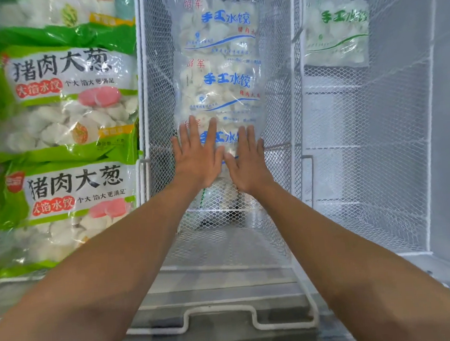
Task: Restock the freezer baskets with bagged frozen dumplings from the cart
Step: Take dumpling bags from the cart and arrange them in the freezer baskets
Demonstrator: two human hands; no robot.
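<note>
Clear blue-printed dumpling bags [217, 72] lie stacked in the middle wire basket [157, 100]. The left hand [197, 156] and right hand [248, 160] press flat, fingers straight, on the nearest bag.

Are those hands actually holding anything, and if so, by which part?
Nothing is gripped. The left hand and right hand lie flat, fingers straight, on the near end of the blue-lettered dumpling bag.

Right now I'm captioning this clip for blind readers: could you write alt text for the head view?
Both hands, left hand and right hand, press flat on the nearest clear blue-printed dumpling bag in the middle white wire-mesh freezer basket. Green-edged dumpling bags fill the left basket; one green-printed clear bag lies in the right.
</note>
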